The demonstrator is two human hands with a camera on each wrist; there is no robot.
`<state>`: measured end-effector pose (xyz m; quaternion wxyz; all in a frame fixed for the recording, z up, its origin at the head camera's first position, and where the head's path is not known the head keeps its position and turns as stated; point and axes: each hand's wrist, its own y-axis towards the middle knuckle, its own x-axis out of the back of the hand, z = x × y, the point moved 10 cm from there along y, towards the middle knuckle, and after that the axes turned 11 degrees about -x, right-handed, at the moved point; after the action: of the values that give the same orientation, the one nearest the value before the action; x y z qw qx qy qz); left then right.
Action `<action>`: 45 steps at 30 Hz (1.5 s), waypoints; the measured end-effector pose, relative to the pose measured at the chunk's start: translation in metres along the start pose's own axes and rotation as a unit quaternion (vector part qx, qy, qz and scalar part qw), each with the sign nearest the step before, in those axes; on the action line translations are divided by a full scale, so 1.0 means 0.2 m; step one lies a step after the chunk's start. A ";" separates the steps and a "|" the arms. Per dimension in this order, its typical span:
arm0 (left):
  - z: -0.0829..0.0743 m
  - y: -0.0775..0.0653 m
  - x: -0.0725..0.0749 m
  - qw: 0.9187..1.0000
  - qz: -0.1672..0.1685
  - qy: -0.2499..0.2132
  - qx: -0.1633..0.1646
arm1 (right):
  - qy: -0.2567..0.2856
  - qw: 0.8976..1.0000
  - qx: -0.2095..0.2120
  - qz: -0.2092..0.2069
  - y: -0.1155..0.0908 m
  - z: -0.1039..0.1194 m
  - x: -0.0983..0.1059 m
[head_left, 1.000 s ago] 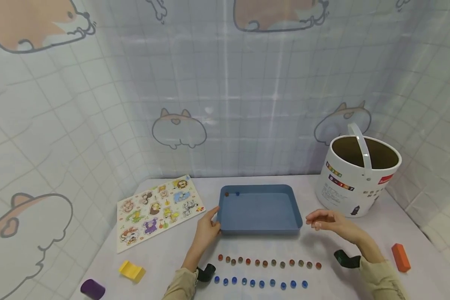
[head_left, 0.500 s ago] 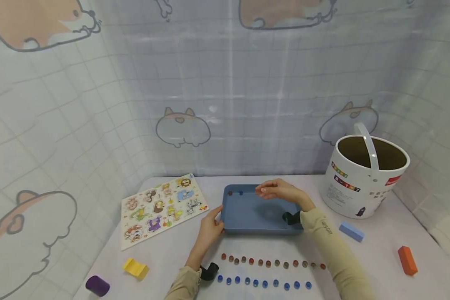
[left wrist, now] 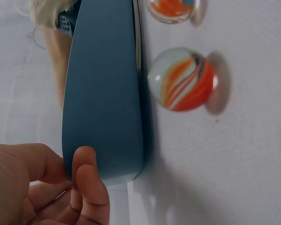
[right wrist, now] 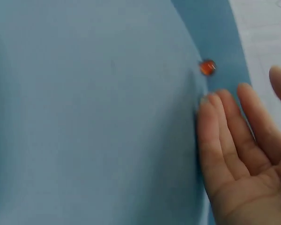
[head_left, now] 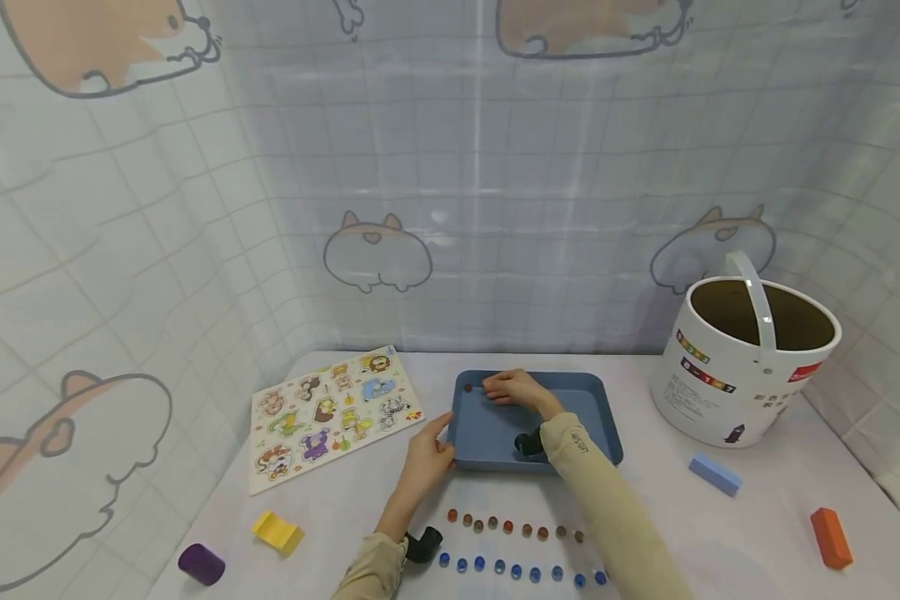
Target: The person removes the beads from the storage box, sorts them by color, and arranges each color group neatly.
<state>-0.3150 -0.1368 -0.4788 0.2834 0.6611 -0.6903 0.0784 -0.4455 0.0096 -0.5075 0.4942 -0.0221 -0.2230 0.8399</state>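
My left hand [head_left: 425,454] grips the near left corner of a blue rectangular tray [head_left: 581,404]. In the left wrist view its bent fingers [left wrist: 91,187] lie against the tray's outer wall. My right hand [head_left: 517,390] is inside the tray by the back wall, toward the left. Its fingers [right wrist: 213,136] are straight and close together, with nothing seen between them and the thumb. Just past the fingertips lies an orange-red glass marble [right wrist: 208,67]. In front of the tray run a row of reddish and brownish marbles [head_left: 507,527] and a row of blue marbles [head_left: 499,567], partly covered by my right sleeve.
An animal puzzle board [head_left: 333,417] lies left of the tray. A white bucket [head_left: 708,387] with a handle stands at the back right. Nearby are a blue block [head_left: 715,474], an orange block [head_left: 831,538], a yellow block [head_left: 277,533] and a purple cylinder [head_left: 202,564].
My right hand has moved left from beside the tray to its back left corner area. The blue marble there is now hidden. My left hand stays on the tray.
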 end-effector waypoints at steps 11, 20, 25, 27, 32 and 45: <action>0.00 0.00 0.00 1.000 -0.001 0.011 -0.012 | -0.012 0.991 0.015 -0.136 0.04 0.04 -0.05; -0.01 -0.01 -0.02 1.000 0.003 -0.005 -0.018 | -0.130 0.960 0.039 -0.245 0.01 0.12 -0.09; -0.02 0.00 -0.01 1.000 0.003 -0.001 -0.021 | -0.136 0.960 0.037 -0.242 0.03 0.12 -0.11; -0.01 0.00 -0.01 1.000 0.001 0.002 -0.019 | -0.114 0.967 0.027 -0.225 0.04 0.11 -0.11; -0.01 0.00 0.01 1.000 -0.004 0.005 -0.015 | 0.005 0.987 0.015 -0.159 0.05 0.09 -0.09; -0.02 -0.01 0.00 1.000 -0.002 0.001 -0.015 | 0.110 0.991 0.051 -0.052 -0.17 0.11 0.19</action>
<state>-0.3121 -0.1346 -0.4767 0.2943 0.6583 -0.6896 0.0677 -0.4424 0.0469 -0.4671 0.5593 -0.0777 -0.1251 0.8158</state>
